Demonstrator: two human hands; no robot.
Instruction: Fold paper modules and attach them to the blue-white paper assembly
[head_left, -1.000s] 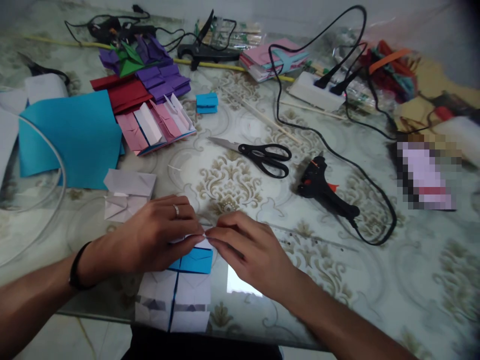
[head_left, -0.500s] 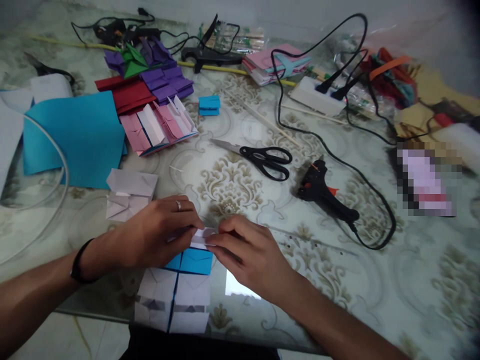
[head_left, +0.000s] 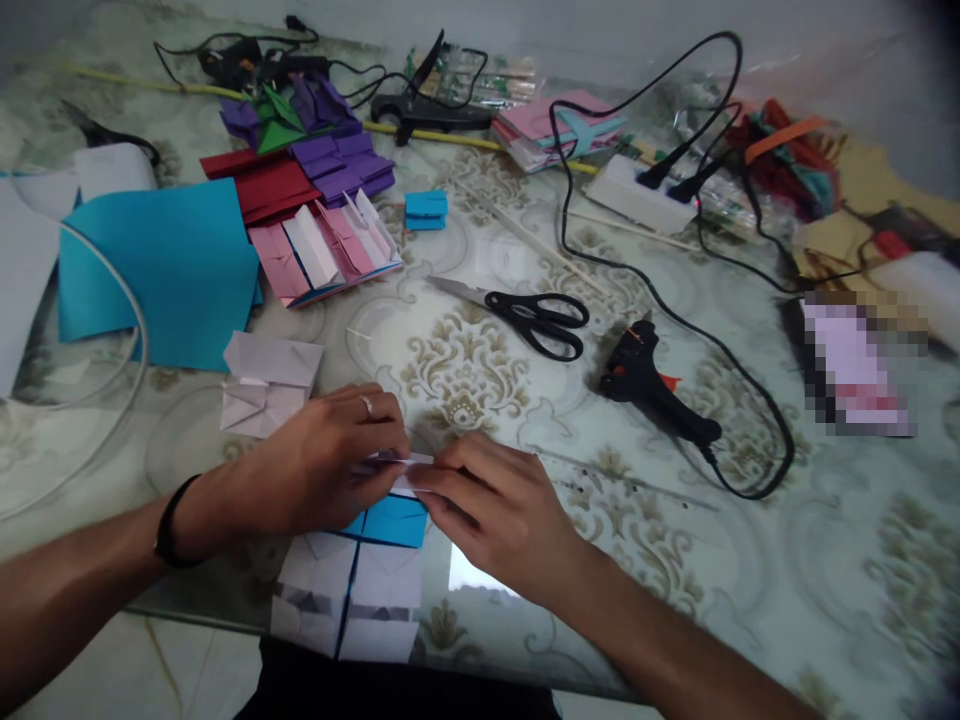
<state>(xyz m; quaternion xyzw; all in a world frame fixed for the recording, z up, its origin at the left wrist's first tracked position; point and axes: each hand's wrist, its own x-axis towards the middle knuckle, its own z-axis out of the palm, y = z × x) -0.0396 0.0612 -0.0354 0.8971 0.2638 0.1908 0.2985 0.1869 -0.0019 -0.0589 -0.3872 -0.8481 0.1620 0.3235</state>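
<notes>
A folded blue and white paper piece (head_left: pixel 394 521) lies near the table's front edge, its lower white flaps spread flat. My left hand (head_left: pixel 337 450), with a ring and a black wristband, pinches the white strip at the paper's top edge. From the other side my right hand (head_left: pixel 495 490) grips the same strip, fingertips close to those of the left. Part of the paper is hidden under my left hand. Just beyond that hand rests a folded pale paper piece (head_left: pixel 270 390).
Black-handled scissors (head_left: pixel 536 315) and a black glue gun (head_left: pixel 660 385) lie to the right, the gun's cord looping to a white power strip (head_left: pixel 637 195). Blue sheets (head_left: pixel 157 275) and folded pink paper (head_left: pixel 322 250) are at left. A small blue folded piece (head_left: pixel 425 210) sits farther back.
My left fingers have shifted slightly along the white strip, closer to my right hand. The whole view has moved a little; the paper stays in both hands.
</notes>
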